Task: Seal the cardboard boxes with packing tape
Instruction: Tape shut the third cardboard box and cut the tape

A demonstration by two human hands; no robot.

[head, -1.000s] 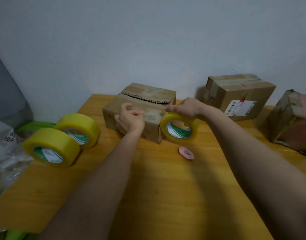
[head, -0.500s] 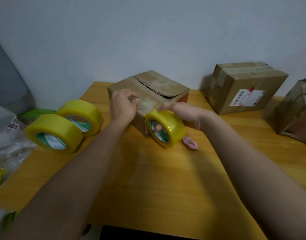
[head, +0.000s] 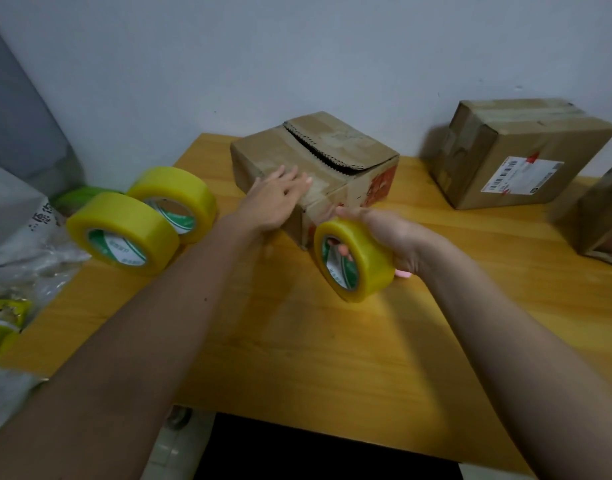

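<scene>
We see the cardboard box [head: 318,168] at the table's [head: 297,341] far edge, our left hand [head: 275,199] pressed flat on its top with fingers straight, our right hand [head: 384,237] gripping the tape roll [head: 354,259] at its near corner, two spare rolls [head: 141,213] toward the left edge.

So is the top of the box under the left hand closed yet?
Not fully. The box shows a dark gap along its jagged top flap edge; the left hand rests flat on it.
</scene>
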